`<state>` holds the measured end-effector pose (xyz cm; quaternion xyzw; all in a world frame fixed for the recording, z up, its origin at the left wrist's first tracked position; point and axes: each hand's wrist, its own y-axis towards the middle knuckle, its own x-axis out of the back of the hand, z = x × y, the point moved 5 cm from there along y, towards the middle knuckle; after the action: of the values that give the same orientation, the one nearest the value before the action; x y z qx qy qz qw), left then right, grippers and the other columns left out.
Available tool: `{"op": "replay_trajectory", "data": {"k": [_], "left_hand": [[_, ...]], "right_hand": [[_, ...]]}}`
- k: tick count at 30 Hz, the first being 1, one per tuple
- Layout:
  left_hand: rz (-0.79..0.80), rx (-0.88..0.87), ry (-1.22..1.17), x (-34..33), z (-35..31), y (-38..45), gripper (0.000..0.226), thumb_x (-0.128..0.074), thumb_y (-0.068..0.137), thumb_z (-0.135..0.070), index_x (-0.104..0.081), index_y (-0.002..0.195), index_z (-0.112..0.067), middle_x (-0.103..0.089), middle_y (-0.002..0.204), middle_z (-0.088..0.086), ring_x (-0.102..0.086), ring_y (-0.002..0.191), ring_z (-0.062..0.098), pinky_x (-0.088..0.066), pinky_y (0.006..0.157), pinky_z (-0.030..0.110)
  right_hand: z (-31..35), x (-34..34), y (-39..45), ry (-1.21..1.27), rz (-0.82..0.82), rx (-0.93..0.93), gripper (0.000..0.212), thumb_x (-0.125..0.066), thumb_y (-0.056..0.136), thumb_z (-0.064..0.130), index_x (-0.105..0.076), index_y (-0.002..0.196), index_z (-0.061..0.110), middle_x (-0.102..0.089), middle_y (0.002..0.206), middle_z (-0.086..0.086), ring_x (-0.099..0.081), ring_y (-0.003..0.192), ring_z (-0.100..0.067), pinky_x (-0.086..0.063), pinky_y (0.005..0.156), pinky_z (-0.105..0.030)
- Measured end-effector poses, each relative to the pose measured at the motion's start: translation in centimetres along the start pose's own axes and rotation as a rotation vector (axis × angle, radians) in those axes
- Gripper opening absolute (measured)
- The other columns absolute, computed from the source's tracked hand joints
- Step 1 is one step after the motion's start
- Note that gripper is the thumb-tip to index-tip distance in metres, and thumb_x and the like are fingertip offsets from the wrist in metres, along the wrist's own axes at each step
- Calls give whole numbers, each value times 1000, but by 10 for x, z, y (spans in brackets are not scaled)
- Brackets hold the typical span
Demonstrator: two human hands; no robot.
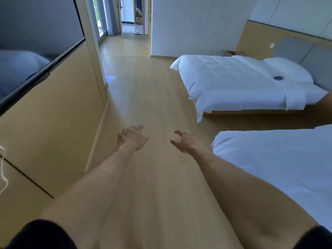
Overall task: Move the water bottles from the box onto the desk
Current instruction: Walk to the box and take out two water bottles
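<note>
Two bare hands reach forward over the wooden floor (143,97), and neither holds anything: the left hand (132,137) has its fingers spread loosely and relaxed, and the right hand (186,141) has its fingers apart and slightly hooked, closed on nothing. Both forearms stretch out from short black sleeves (41,234) at the bottom edge of the view. No water bottle, box or desk shows from where the person is facing, so where the bottles are cannot be told. To the right of the right arm lies the corner of a near bed (280,162) under white bedding, and well beyond it stands a second bed (239,83) with a white duvet and a pillow (287,69); a small dark object (278,78) lies on that bed just in front of the pillow. Behind it runs a tan headboard panel (258,40). Along the left side a tan wall (53,108) carries a dark television screen (32,36), with a thin white cable (3,169) hanging at the far left edge. A white scrap of paper (110,79) lies on the floor near the wall's corner, and past it an open doorway (132,18) leads on.
</note>
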<state>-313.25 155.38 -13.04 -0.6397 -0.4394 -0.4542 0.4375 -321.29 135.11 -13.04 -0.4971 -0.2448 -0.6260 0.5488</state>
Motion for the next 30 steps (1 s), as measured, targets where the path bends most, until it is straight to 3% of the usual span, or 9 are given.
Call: {"op": "replay_trajectory", "data": {"k": [14,19,23,30], "left_hand": [[94,-121,73,20,-30,162,61,-48,97,-52,-32,153,-34,-38,155,6,-39,140,32,-33,112,39],[117,-121,69,23,-48,222,62,-47,97,-51,-30,154,-34,-36,157,5,-35,142,30,-29,116,38],[106,-82,70,36,-61,286,61,-47,98,-53,-31,154,-34,-36,157,6,-33,143,32,-27,115,41],[69,-35,1,62,-108,409,62,-48,96,-54,-33,153,-35,-39,156,5,-37,142,32,-29,114,42]], "right_hand": [[9,30,145,3,-37,-97,57,-52,96,51,-43,147,27,-44,151,-3,-46,135,-22,-40,109,-40],[-2,41,219,26,-6,-117,60,-52,95,55,-40,148,29,-40,153,-5,-44,137,-23,-39,111,-42],[-4,57,296,25,1,-81,62,-51,95,56,-39,150,29,-39,154,-7,-45,136,-24,-38,107,-36],[-15,111,411,26,13,-43,63,-50,94,58,-37,151,31,-36,156,-2,-39,141,-22,-35,114,-40]]}}
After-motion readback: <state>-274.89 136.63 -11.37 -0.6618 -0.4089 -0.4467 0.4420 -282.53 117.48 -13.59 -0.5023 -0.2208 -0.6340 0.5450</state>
